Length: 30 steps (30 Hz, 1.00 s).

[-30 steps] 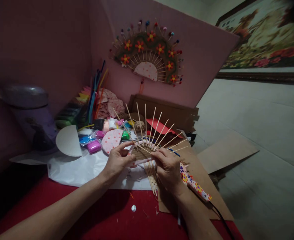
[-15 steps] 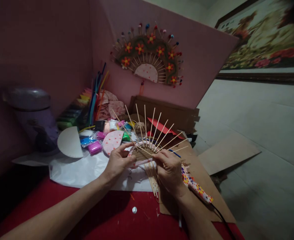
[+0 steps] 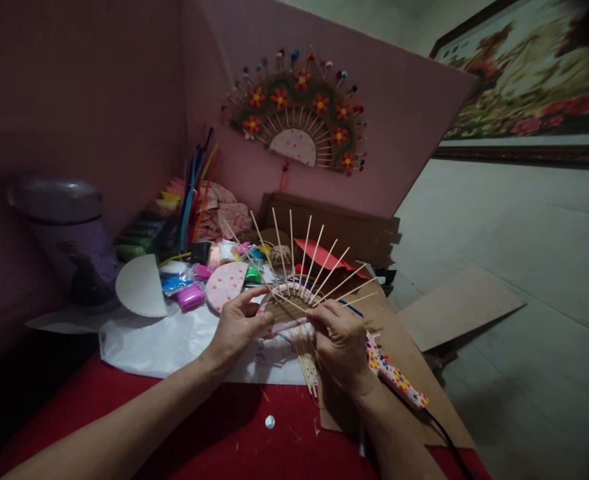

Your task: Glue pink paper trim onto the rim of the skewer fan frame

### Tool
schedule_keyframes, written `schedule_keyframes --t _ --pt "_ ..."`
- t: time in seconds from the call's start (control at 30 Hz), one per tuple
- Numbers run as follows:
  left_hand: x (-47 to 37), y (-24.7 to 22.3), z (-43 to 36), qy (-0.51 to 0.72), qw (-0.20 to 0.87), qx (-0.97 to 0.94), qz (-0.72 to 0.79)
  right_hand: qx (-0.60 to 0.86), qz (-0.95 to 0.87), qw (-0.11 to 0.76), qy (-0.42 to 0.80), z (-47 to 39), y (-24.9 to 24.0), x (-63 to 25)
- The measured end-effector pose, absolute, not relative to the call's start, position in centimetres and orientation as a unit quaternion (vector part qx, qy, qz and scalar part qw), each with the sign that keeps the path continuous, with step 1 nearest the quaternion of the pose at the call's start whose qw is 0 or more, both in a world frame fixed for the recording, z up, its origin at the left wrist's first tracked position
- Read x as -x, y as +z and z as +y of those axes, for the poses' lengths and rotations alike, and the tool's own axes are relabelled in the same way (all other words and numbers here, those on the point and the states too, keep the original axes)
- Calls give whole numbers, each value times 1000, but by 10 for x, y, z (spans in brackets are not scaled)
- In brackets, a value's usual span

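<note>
A cardboard half-circle [image 3: 287,308] with a pink dotted edge is held up over the table, and several thin wooden sticks [image 3: 315,250] fan out from its curved rim. My left hand [image 3: 239,323] pinches its left end between thumb and fingers. At the right end, my right hand [image 3: 338,339] has its fingers closed on the same piece, by the base of the lowest sticks. More loose sticks [image 3: 304,357] lie just below, between my hands. A finished-looking fan with orange flowers [image 3: 301,100] hangs on the pink board behind.
White plastic [image 3: 164,343] covers part of the red cloth [image 3: 214,427]. Clay packets [image 3: 191,297], a dotted half-circle [image 3: 225,285] and a white one [image 3: 141,285] lie left. At right are cardboard [image 3: 389,320] and a flower-patterned tool [image 3: 401,380] with a cord. A purple container [image 3: 74,247] stands far left.
</note>
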<state>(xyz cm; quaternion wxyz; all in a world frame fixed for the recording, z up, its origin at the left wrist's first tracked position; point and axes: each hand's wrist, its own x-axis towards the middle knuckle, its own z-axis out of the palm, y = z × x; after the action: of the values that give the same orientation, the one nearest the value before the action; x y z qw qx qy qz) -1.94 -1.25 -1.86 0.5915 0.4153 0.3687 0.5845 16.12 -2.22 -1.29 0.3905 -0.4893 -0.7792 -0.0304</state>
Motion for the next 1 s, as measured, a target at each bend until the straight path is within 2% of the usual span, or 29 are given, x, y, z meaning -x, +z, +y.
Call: schedule_keyframes --t 0.5,1.0 --pt "19 -20 -13 582 587 -422 373 512 -737 439 -28 -22 -17 -161" --pt "19 -21 -13 590 587 -411 372 501 -739 450 -28 -22 -16 -161"
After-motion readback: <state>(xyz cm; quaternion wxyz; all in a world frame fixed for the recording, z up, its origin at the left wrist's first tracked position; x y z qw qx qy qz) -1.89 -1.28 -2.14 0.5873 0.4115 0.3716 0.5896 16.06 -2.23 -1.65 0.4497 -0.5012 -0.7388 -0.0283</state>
